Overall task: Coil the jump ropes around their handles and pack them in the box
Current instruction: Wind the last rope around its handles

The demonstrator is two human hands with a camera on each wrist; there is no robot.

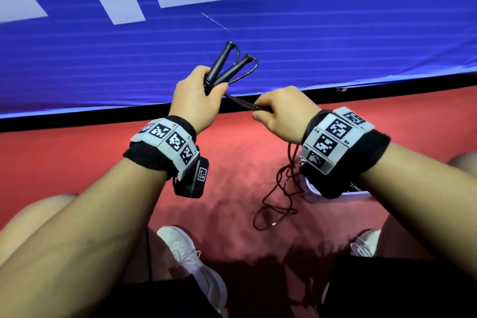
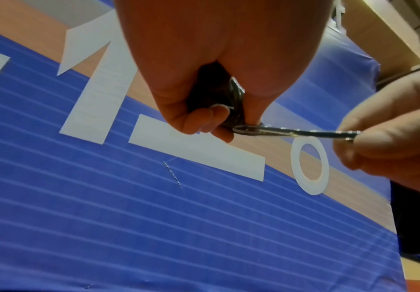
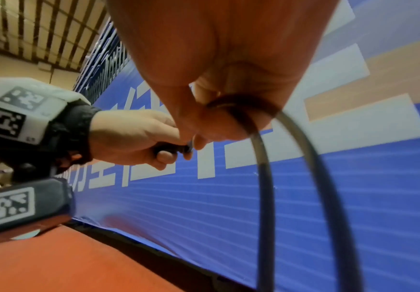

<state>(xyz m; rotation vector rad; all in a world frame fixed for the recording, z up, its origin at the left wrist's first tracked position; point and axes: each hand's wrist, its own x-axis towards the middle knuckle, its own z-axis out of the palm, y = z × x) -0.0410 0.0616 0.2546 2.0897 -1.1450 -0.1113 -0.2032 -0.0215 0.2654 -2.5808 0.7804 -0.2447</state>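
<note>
My left hand [image 1: 196,97] grips two black jump-rope handles [image 1: 224,67] that fan upward out of the fist, with rope turns wound round their lower ends [image 2: 234,110]. A doubled strand of dark rope [image 1: 242,104] runs taut from that fist to my right hand [image 1: 278,111], which pinches it between thumb and fingers [image 3: 204,126]. The loose remainder of the rope [image 1: 278,196] hangs below my right wrist and lies tangled on the red floor. The white box [image 1: 338,195] sits on the floor under my right wrist, mostly hidden.
A blue banner [image 1: 232,33] with large white lettering stands just ahead, its black lower edge meeting the red floor [image 1: 77,157]. My knees and white shoes [image 1: 191,261] are below the hands.
</note>
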